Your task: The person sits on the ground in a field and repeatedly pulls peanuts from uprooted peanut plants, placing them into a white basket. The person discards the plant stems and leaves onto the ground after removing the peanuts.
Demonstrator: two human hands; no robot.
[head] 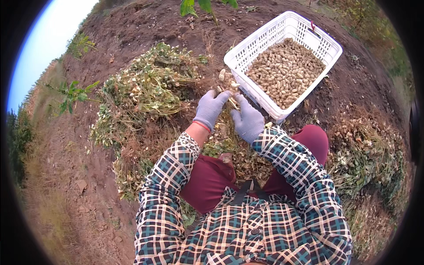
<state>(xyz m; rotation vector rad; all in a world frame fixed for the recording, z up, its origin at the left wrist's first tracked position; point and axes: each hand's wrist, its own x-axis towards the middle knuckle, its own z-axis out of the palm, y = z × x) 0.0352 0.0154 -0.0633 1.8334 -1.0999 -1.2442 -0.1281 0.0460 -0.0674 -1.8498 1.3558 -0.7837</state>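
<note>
My left hand (211, 108), in a pale grey-purple knit glove, grips the roots and stems of a dried peanut plant (233, 101). Pods hang on its root end, just beyond my fingertips. From the other side my right hand (247, 119), gloved alike, holds the same plant, close to the near left corner of the basket. The white plastic basket (255, 96) stands tilted in the view at upper right and holds a heap of unshelled peanuts (288, 71). The plant's leafy part hangs down between my wrists, partly hidden by the gloves.
A large heap of pulled peanut plants (145, 89) lies on the left. Another heap of plants with pods (367, 152) lies on the right. Dry leaves (251, 164) cover the ground between my knees. Bare brown soil (132, 29) stretches beyond, with a few green weeds.
</note>
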